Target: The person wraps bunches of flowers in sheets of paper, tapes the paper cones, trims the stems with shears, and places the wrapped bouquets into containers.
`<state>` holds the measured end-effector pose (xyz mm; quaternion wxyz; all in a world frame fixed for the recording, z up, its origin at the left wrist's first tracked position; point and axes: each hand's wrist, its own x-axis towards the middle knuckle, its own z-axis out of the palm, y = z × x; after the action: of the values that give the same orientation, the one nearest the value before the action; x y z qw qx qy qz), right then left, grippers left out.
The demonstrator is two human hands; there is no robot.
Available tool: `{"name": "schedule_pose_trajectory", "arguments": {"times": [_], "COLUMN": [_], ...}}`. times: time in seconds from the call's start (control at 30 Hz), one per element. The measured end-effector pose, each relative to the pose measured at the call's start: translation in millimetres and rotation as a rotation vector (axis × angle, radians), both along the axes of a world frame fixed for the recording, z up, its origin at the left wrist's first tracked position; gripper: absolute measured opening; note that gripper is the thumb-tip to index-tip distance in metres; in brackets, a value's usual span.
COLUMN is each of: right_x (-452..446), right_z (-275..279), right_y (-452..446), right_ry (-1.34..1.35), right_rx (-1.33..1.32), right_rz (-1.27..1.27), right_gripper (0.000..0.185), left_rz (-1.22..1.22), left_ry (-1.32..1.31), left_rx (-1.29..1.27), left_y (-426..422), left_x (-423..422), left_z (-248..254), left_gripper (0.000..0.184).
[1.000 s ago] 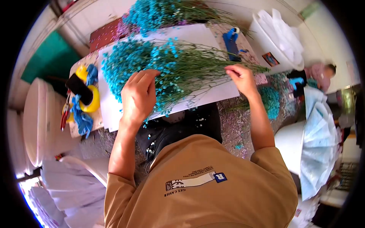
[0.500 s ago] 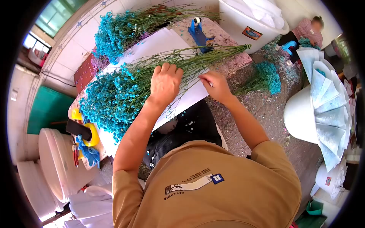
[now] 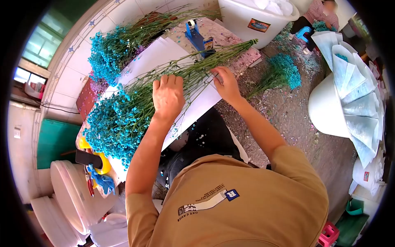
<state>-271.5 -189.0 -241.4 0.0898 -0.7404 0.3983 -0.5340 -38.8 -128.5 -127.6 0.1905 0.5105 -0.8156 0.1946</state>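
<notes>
A bunch of blue flowers (image 3: 119,123) lies across white paper (image 3: 201,99) on the table, heads to the left and green stems reaching to the upper right. My left hand (image 3: 168,95) rests over the stems just right of the blossoms, fingers curled down; what they hold is hidden. At the lower edge of the stems is my right hand (image 3: 225,84), thumb and index finger a little apart, nothing visible between them. A second blue bunch (image 3: 108,57) lies behind, at the table's back edge.
A blue tape dispenser (image 3: 195,37) stands on the table (image 3: 242,57). White tub (image 3: 263,20) behind it. Phone (image 3: 88,158) and yellow tape at the left corner. More flowers (image 3: 284,72) lie on the floor, near a seated person (image 3: 321,14). Wrapped bunches (image 3: 356,94) fill a bucket.
The view has turned, and the table appears tilted. My left hand has moved from the blossoms onto the stems. My right hand came closer to the left, away from the stem ends.
</notes>
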Motion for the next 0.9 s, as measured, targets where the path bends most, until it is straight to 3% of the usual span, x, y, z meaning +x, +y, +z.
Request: {"name": "schedule_pose_trajectory", "arguments": {"times": [0.07,0.17,0.4,0.6,0.67,0.73,0.8,0.9], "right_x": [-2,-12,-11,-9,-15,-23,-25,-26], "right_z": [-9,-9,18,34,39,42,45,47], "right_y": [-13,-37,-48,-51,-66,-76,-82,-74], "right_ry": [-0.267,-0.079,-0.109,0.288,0.430,0.345,0.259,0.049], "right_rx": [0.307,0.276,0.310,0.230,-0.035,-0.029,-0.029,0.002], "right_rz": [-0.045,-0.101,-0.147,-0.145,0.001,0.076,0.158,0.260], "right_gripper": [0.026,0.027,0.025,0.014,0.011,0.011,0.011,0.012], "left_rz": [-0.003,0.010,0.090,0.087,0.107,0.131,0.063,-0.074], "left_ry": [0.003,0.000,0.139,0.121,0.114,0.108,0.094,0.062], "left_rx": [0.056,0.043,-0.008,0.000,0.020,0.037,-0.201,-0.184], "left_y": [-2,-4,-20,-28,-28,-26,-24,-11], "left_x": [1,-2,-2,0,-2,-4,-7,-29], "left_z": [5,13,34,36,35,37,43,58], "left_gripper": [0.008,0.006,0.007,0.007,0.005,0.005,0.015,0.024]}}
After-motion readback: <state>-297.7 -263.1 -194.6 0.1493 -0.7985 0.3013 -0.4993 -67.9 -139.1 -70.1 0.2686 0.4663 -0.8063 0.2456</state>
